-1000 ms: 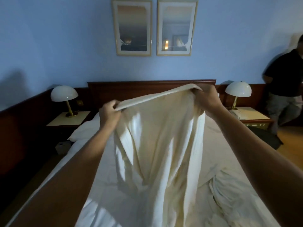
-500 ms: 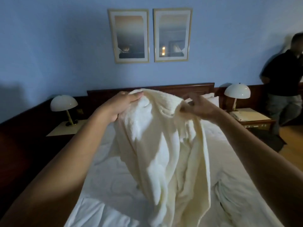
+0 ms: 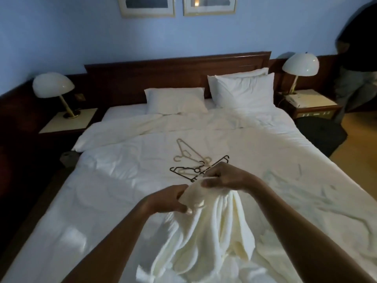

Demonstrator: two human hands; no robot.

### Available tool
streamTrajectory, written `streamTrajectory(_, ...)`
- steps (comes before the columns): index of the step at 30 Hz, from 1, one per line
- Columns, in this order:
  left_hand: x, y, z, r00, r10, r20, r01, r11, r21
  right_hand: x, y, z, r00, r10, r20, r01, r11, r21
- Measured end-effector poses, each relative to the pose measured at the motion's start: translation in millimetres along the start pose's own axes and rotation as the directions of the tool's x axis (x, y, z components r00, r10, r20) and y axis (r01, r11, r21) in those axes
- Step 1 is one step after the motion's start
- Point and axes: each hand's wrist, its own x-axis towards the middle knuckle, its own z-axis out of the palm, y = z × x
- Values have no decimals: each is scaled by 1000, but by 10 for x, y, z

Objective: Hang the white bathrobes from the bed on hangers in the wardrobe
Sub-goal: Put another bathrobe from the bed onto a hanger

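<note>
Fingers [image 3: 182,207] of the left hand [image 3: 165,200] are curling around a bunched upper edge of a white bathrobe [image 3: 214,231], with the thumb pressing the cloth from the near side. The right hand [image 3: 223,177] is pinching the same bunched edge just beside the left hand, its fingers [image 3: 210,183] closing on a fold of the fabric. Both hands are holding the robe up over the lower middle of the bed [image 3: 122,190]. The rest of the garment is hanging down in long folds and pooling on the white duvet near the bottom of the view.

Just beyond the right hand, a small pile of hangers [image 3: 196,170] is lying on the duvet in the middle of the bed. Some are beige and some are black, and they are crossing over one another. The right hand is covering part of the pile.

Rumpled white fabric [image 3: 306,190] is lying to the right of the robe; whether it is another robe or only bedding cannot be told.

At the head of the bed, one pillow [image 3: 175,101] is lying flat on the left and two pillows [image 3: 242,90] are leaning against a dark wooden headboard [image 3: 163,76] on the right. A domed white lamp [image 3: 53,85] is standing on the left bedside table [image 3: 61,124], and a matching lamp [image 3: 300,62] is standing on the right bedside table [image 3: 312,100]. Another person [image 3: 359,58] in dark clothing is standing at the far right edge.
</note>
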Motion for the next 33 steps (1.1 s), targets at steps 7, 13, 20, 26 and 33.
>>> streamTrajectory(7, 503, -466, 318, 933, -156, -324, 98, 977, -188, 266, 1007, 202, 969, 179, -173, -182, 983, -1)
streamTrajectory(13, 893, -890, 291, 842, -338, -420, 139, 888, -437, 681, 1959, 581, 878, 427, -219, -433, 901, 19)
streamTrajectory(20, 1395, -1443, 417, 773, -533, -345, 130, 664, -736, 1467, 3018, 893, 769, 612, -186, -620, 785, 21)
streamTrajectory(26, 1812, -1946, 626, 719, -580, -383, 97, 629, -771, 2300, 3799, 1015, 729, 618, -295, -656, 754, -40)
streamTrajectory(33, 1827, -2233, 789, 728, -601, -330, 59, 534, -843, 2741, 4239, 1447, 745, 631, -218, -667, 696, -266)
